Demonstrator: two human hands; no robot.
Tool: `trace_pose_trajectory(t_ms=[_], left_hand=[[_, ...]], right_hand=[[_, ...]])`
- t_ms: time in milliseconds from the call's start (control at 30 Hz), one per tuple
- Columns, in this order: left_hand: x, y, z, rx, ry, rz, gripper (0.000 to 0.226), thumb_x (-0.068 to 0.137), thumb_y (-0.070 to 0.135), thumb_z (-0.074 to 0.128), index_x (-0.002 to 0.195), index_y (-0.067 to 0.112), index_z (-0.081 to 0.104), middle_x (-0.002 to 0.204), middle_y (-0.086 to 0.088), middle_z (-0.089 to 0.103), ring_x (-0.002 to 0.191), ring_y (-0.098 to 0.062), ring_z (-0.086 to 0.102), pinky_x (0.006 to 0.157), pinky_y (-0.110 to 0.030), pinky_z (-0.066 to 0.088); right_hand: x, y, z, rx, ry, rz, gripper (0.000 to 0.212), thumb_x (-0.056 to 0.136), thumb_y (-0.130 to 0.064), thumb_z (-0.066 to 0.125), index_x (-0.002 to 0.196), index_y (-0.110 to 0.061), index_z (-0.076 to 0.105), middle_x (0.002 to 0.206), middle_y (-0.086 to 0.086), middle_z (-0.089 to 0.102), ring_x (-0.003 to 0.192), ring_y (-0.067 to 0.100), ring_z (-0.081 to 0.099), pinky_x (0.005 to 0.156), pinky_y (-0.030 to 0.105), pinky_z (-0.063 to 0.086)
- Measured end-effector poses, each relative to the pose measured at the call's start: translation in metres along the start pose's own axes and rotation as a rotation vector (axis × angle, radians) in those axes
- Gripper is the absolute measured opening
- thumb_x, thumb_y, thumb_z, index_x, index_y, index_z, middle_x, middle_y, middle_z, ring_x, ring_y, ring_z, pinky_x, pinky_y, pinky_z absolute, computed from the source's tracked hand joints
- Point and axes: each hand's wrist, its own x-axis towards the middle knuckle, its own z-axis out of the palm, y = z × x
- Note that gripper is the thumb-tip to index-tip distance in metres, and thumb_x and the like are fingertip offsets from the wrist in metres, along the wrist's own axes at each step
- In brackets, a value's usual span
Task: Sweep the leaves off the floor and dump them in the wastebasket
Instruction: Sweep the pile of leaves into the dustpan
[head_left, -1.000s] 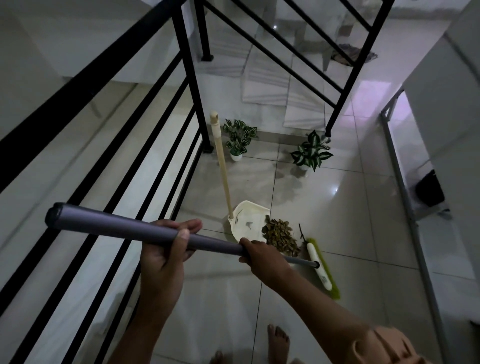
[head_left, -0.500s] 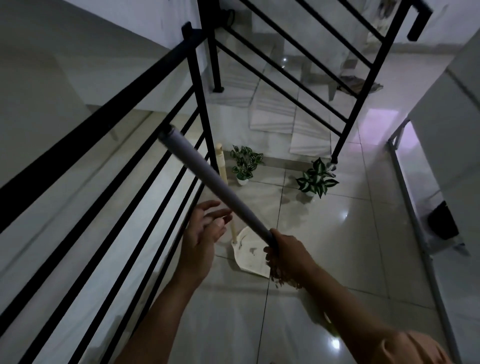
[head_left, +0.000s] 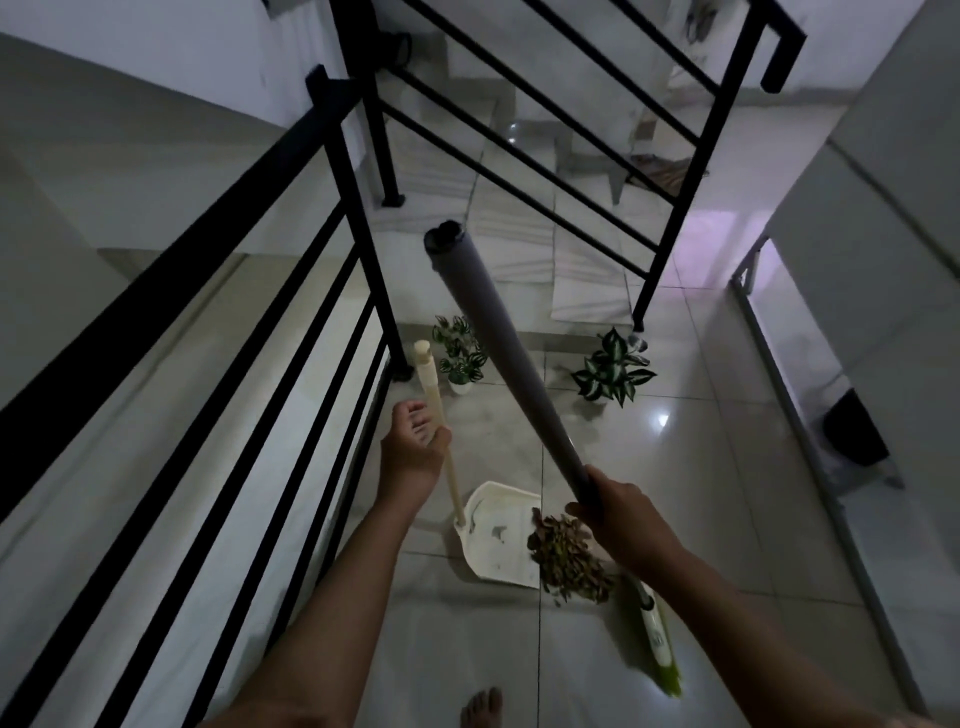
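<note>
A pile of dry leaves (head_left: 566, 561) lies on the tiled floor against the open right edge of a cream dustpan (head_left: 498, 535). The dustpan's long cream handle (head_left: 431, 384) stands upright. My left hand (head_left: 415, 447) wraps around this handle at mid height, thumb across it. My right hand (head_left: 618, 512) grips the grey broom handle (head_left: 493, 338), which slants up and away from me. The broom's green and white head (head_left: 654, 634) rests on the floor just right of the leaves. A black bin (head_left: 852, 431) stands at the right, beyond a metal door track.
A black metal railing (head_left: 332, 291) runs along the left and across the back, with stairs beyond it. Two small potted plants (head_left: 460, 353) (head_left: 613, 371) stand on the floor behind the dustpan. My bare foot (head_left: 483, 706) is at the bottom edge.
My left hand let go of the broom handle and moved to the dustpan's handle. The broom handle swung from lying across the view to pointing up and away, held by my right hand alone.
</note>
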Motion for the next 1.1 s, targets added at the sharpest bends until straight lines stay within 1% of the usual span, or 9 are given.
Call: trace_pose_trajectory(t_ms=[100, 300, 433, 600, 667, 833, 933, 1033, 1100], left_hand=[[0.032, -0.006, 0.001, 0.093, 0.018, -0.015, 0.063, 0.082, 0.011, 0.064, 0.135, 0.007, 0.031, 0.140, -0.017, 0.042, 0.125, -0.031, 0.044, 0.092, -0.032, 0.039], [0.082, -0.015, 0.005, 0.097, -0.043, -0.051, 0.087, 0.080, 0.010, 0.066, 0.146, 0.015, 0.009, 0.152, -0.014, 0.020, 0.139, -0.029, 0.024, 0.107, -0.037, 0.031], [0.099, -0.009, 0.016, 0.074, -0.063, -0.041, 0.080, 0.079, 0.006, 0.066, 0.145, 0.015, 0.020, 0.149, -0.013, 0.028, 0.134, -0.028, 0.032, 0.102, -0.033, 0.033], [0.112, -0.008, 0.026, 0.157, -0.054, 0.016, 0.041, 0.081, 0.011, 0.062, 0.121, 0.006, 0.051, 0.120, -0.019, 0.057, 0.112, -0.037, 0.053, 0.088, -0.039, 0.043], [0.114, -0.009, 0.028, 0.192, -0.064, 0.034, 0.035, 0.085, 0.014, 0.058, 0.119, 0.005, 0.051, 0.118, -0.021, 0.059, 0.110, -0.038, 0.054, 0.087, -0.040, 0.043], [0.114, -0.011, 0.025, 0.305, -0.085, 0.058, 0.041, 0.090, 0.017, 0.052, 0.129, 0.006, 0.042, 0.123, -0.023, 0.056, 0.112, -0.041, 0.052, 0.088, -0.042, 0.042], [0.112, -0.009, 0.024, 0.361, -0.122, 0.093, 0.041, 0.091, 0.017, 0.052, 0.129, 0.005, 0.042, 0.122, -0.023, 0.056, 0.111, -0.041, 0.052, 0.085, -0.042, 0.043], [0.111, -0.009, 0.024, 0.381, -0.159, 0.107, 0.039, 0.090, 0.018, 0.052, 0.126, 0.005, 0.042, 0.121, -0.023, 0.056, 0.111, -0.041, 0.052, 0.084, -0.042, 0.043], [0.109, -0.008, 0.023, 0.393, -0.180, 0.123, 0.040, 0.091, 0.018, 0.052, 0.127, 0.006, 0.042, 0.121, -0.023, 0.057, 0.111, -0.040, 0.053, 0.083, -0.040, 0.042]], right_hand=[[0.010, -0.001, -0.002, 0.019, 0.044, 0.043, 0.023, 0.090, -0.020, 0.052, 0.113, -0.017, 0.049, 0.084, -0.002, 0.056, 0.059, 0.002, 0.047, 0.058, 0.016, 0.040], [0.017, -0.009, -0.002, 0.063, 0.061, 0.117, 0.024, 0.089, -0.021, 0.053, 0.112, -0.016, 0.050, 0.090, -0.002, 0.056, 0.078, 0.013, 0.054, 0.071, 0.023, 0.044], [0.020, -0.009, -0.005, 0.061, 0.081, 0.147, 0.022, 0.089, -0.022, 0.054, 0.110, -0.016, 0.051, 0.088, -0.001, 0.059, 0.078, 0.016, 0.057, 0.067, 0.020, 0.041], [0.020, -0.011, -0.007, 0.050, 0.082, 0.166, 0.026, 0.090, -0.023, 0.052, 0.115, -0.017, 0.050, 0.104, 0.005, 0.065, 0.081, 0.013, 0.056, 0.066, 0.016, 0.041], [0.020, -0.011, -0.007, 0.034, 0.077, 0.169, 0.027, 0.090, -0.024, 0.051, 0.116, -0.018, 0.049, 0.107, 0.004, 0.064, 0.080, 0.011, 0.053, 0.060, 0.010, 0.035], [0.020, -0.011, -0.008, 0.041, 0.073, 0.162, 0.028, 0.090, -0.023, 0.051, 0.118, -0.017, 0.049, 0.109, 0.006, 0.064, 0.090, 0.016, 0.059, 0.069, 0.015, 0.037], [0.021, -0.012, -0.007, 0.028, 0.084, 0.137, 0.026, 0.090, -0.022, 0.051, 0.116, -0.015, 0.050, 0.106, 0.007, 0.065, 0.083, 0.014, 0.056, 0.059, 0.011, 0.034], [0.021, -0.012, -0.006, 0.019, 0.083, 0.124, 0.026, 0.090, -0.022, 0.051, 0.116, -0.015, 0.050, 0.105, 0.008, 0.065, 0.079, 0.013, 0.053, 0.059, 0.013, 0.035], [0.021, -0.012, -0.007, 0.019, 0.084, 0.114, 0.026, 0.091, -0.021, 0.051, 0.116, -0.015, 0.050, 0.104, 0.008, 0.065, 0.079, 0.013, 0.052, 0.057, 0.007, 0.032]])
